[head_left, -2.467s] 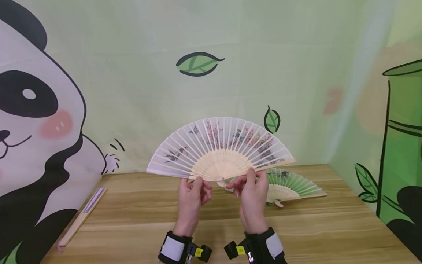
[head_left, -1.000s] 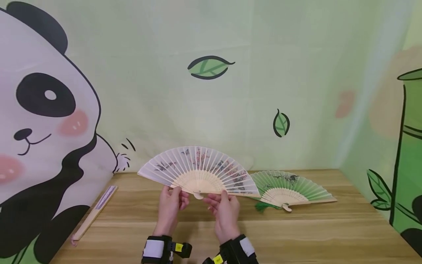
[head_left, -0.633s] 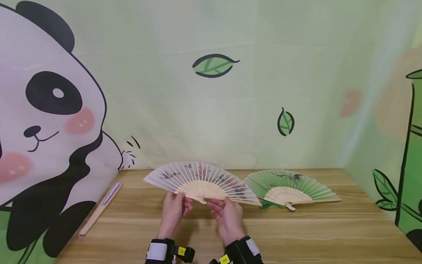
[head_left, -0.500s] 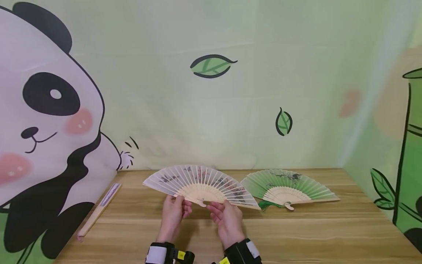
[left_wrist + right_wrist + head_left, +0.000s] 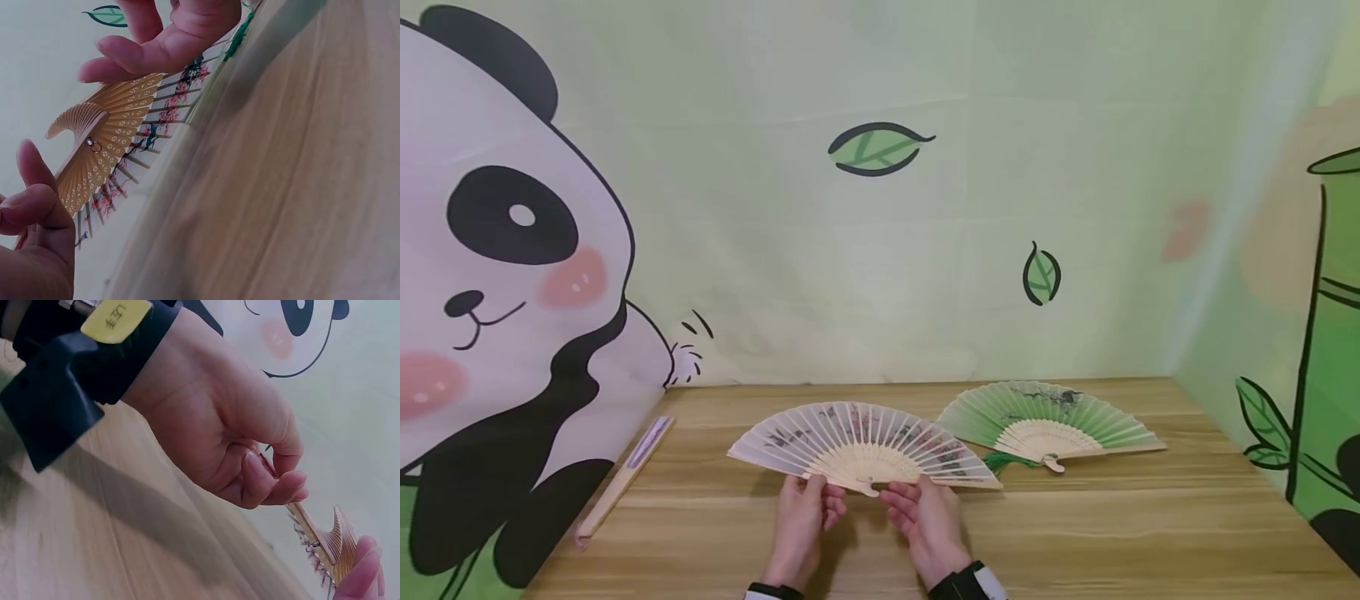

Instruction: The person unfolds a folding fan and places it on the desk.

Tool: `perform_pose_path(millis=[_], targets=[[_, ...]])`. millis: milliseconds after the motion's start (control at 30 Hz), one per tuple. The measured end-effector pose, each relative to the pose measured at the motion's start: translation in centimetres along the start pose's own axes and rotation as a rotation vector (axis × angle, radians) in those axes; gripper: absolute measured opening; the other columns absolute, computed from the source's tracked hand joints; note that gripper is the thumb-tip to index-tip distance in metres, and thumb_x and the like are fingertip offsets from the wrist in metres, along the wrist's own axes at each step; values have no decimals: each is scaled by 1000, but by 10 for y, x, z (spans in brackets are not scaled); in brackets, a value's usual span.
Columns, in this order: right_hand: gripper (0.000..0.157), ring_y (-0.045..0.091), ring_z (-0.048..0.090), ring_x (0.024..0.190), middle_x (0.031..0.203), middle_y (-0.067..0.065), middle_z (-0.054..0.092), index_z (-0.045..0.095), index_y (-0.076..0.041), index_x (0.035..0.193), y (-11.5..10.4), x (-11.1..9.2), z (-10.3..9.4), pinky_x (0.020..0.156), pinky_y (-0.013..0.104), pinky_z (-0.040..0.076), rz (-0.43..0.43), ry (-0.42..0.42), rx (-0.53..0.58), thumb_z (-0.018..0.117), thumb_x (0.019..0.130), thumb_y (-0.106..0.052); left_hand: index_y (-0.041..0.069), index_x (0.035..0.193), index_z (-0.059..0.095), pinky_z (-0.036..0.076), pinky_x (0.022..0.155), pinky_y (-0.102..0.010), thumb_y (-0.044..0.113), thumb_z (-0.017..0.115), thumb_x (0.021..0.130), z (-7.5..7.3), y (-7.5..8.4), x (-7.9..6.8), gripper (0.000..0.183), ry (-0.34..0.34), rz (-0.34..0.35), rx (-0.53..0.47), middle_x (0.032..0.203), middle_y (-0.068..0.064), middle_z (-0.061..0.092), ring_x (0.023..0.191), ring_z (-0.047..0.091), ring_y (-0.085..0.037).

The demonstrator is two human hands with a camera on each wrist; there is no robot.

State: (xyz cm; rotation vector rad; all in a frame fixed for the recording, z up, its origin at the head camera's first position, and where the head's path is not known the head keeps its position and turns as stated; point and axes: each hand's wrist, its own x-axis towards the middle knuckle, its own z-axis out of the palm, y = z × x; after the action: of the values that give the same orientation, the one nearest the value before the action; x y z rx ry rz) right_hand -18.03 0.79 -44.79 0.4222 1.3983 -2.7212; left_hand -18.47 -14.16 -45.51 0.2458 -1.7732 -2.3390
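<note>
White fan [image 5: 867,450] partly hidden behind fingers [image 5: 815,486], printed panda [image 5: 512,279] cut off

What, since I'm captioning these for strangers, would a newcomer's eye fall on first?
Probably the big black-and-white cartoon panda on the pale green backdrop, at the head view's left. Next, low in the middle, the spread white folding fan with pale wooden ribs and pink flower print, pinched by the left hand and right hand. Farther back to the right, the spread green folding fan with pale ribs lies on the brown wood-grain table.
</note>
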Motion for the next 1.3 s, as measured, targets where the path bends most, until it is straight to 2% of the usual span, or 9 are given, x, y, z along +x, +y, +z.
perform_pose_path(millis=[233, 467, 667, 900, 1033, 1300], targets=[[26, 18, 67, 75, 89, 11, 65, 34, 5, 121, 2, -1, -4, 65, 26, 52, -6, 7, -12, 35, 108, -18, 2, 113, 39, 35, 44, -15, 1, 39, 95, -2, -9, 0, 18, 3, -22, -22, 72, -5, 56, 53, 53, -10], [25, 19, 67, 75, 89, 12, 65, 34, 5, 119, 9, -1, -4, 65, 27, 52, 25, 27, -30, 35, 109, -18, 0, 110, 38, 35, 44, -15, 0, 37, 93, -9, -16, 3, 18, 3, -58, -8, 71, -6, 56, 53, 52, -10], [21, 17, 67, 74, 88, 10, 65, 35, 3, 116, 14, 1, -4, 64, 26, 52, 48, 42, -43, 35, 108, -17, -1, 105, 41, 35, 42, -15, 1, 37, 91, -13, -16, 3, 15, 9, -56, 9, 69, -6, 56, 51, 52, -10], [23, 17, 66, 72, 87, 10, 64, 34, 4, 119, 18, 2, -4, 64, 26, 53, 60, 37, -55, 35, 108, -16, -2, 103, 42, 35, 42, -15, 1, 37, 90, -16, -15, 1, 14, -1, -65, 33, 69, -6, 56, 51, 51, -9], [22, 16, 66, 71, 86, 10, 65, 34, 4, 119, 20, 0, -3, 63, 26, 52, 64, 41, -60, 34, 108, -15, -2, 104, 42, 36, 43, -15, 0, 37, 90, -20, -16, 1, 15, -14, -92, 37, 70, -7, 57, 52, 52, -9], [25, 18, 66, 75, 89, 12, 64, 32, 5, 125, 20, 0, -1, 65, 25, 52, 112, 48, -35, 31, 108, -14, -4, 116, 41, 44, 48, -16, 5, 34, 99, -27, -14, 1, 21, -32, -184, 31, 74, -7, 60, 59, 60, -11]])
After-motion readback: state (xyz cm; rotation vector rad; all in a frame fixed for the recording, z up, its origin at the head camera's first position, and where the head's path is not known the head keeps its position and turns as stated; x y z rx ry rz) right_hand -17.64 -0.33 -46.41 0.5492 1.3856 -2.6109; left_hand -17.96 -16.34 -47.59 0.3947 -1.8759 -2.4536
